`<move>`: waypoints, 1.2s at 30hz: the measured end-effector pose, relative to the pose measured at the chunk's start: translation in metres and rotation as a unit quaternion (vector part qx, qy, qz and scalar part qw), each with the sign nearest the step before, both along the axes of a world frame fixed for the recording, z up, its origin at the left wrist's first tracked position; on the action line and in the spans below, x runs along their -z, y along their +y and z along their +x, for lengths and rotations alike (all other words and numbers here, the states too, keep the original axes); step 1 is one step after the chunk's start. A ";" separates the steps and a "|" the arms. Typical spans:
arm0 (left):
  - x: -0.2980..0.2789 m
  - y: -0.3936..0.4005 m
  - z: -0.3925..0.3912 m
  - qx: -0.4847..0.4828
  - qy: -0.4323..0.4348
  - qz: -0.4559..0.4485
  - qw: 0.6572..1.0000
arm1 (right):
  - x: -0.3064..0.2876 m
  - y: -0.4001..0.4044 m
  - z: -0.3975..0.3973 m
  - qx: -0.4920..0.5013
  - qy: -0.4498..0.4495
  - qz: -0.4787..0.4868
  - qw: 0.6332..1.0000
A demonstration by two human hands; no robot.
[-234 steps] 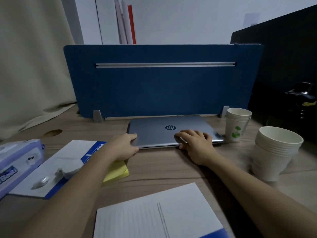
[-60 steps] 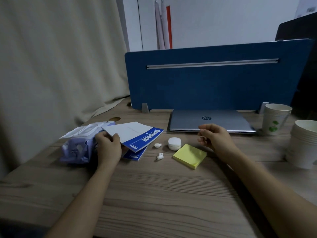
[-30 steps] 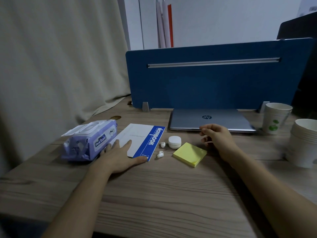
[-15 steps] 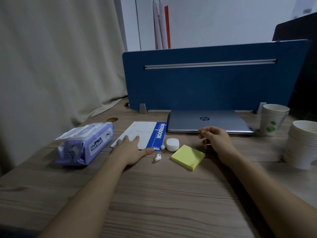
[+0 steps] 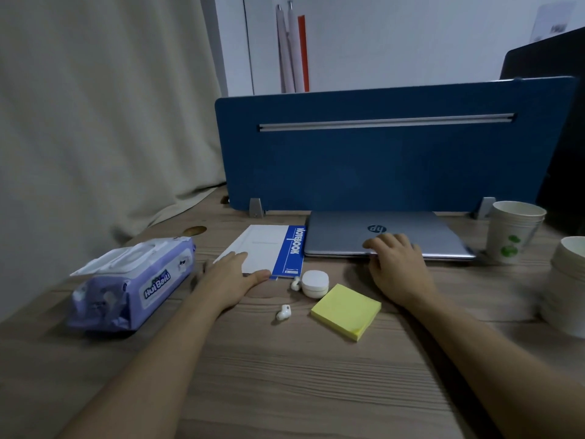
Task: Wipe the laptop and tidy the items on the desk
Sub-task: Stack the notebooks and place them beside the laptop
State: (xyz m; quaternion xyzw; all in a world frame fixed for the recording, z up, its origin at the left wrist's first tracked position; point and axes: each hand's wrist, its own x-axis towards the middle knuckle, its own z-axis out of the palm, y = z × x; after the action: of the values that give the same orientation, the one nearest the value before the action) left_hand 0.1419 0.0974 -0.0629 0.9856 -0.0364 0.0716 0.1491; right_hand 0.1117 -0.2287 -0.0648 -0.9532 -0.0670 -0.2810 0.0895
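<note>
The closed silver laptop [image 5: 408, 231] lies flat against the blue divider. My right hand [image 5: 397, 267] rests on its front edge, fingers spread on the lid, holding nothing. A white and blue notebook [image 5: 269, 248] lies just left of the laptop, and my left hand [image 5: 229, 280] presses flat on its near corner. A purple wet-wipe pack [image 5: 133, 286] sits at the left with its flap open. A white earbud case [image 5: 315, 282], two loose earbuds [image 5: 284, 312] and a yellow sticky-note pad [image 5: 346, 310] lie between my hands.
Stacked paper cups [image 5: 514, 234] stand right of the laptop, and a bigger stack [image 5: 566, 286] sits at the right edge. The blue divider [image 5: 395, 153] closes off the back. A curtain [image 5: 95, 122] hangs at the left. The wooden desk [image 5: 300, 375] stretches toward me.
My left hand has slid the notebook right and back until it lies beside the laptop. My right hand has moved forward onto the laptop's front edge.
</note>
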 end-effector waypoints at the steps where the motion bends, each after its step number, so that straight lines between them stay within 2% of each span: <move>1: 0.001 -0.001 0.004 0.001 -0.007 -0.005 1.000 | 0.001 0.001 0.004 -0.003 0.007 -0.025 1.000; 9: 0.001 -0.003 0.038 0.022 -0.021 -0.078 0.996 | 0.003 -0.003 0.021 -0.008 0.027 -0.052 0.998; 16: 0.001 0.004 0.051 0.066 -0.018 -0.071 0.995 | 0.003 -0.003 0.031 -0.011 0.029 -0.053 0.998; 21: 0.003 0.006 0.052 0.070 -0.018 -0.105 0.992 | 0.003 -0.002 0.032 -0.009 0.036 -0.055 0.998; 27: 0.005 0.000 0.058 0.039 -0.058 -0.093 0.993 | 0.001 -0.001 0.029 -0.009 0.042 -0.051 0.998; 33: 0.007 -0.004 0.073 -0.002 -0.053 -0.055 0.997 | 0.002 -0.002 0.031 -0.011 0.043 -0.051 0.998; 36: 0.010 -0.003 0.077 0.012 -0.057 -0.061 0.996 | 0.003 -0.003 0.032 -0.012 0.044 -0.048 0.998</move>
State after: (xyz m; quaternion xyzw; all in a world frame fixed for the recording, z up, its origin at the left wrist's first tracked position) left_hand 0.2192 0.0941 -0.0729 0.9685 -0.0522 0.1277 0.2075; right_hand 0.1440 -0.2316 -0.0676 -0.9669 -0.0882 -0.2341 0.0496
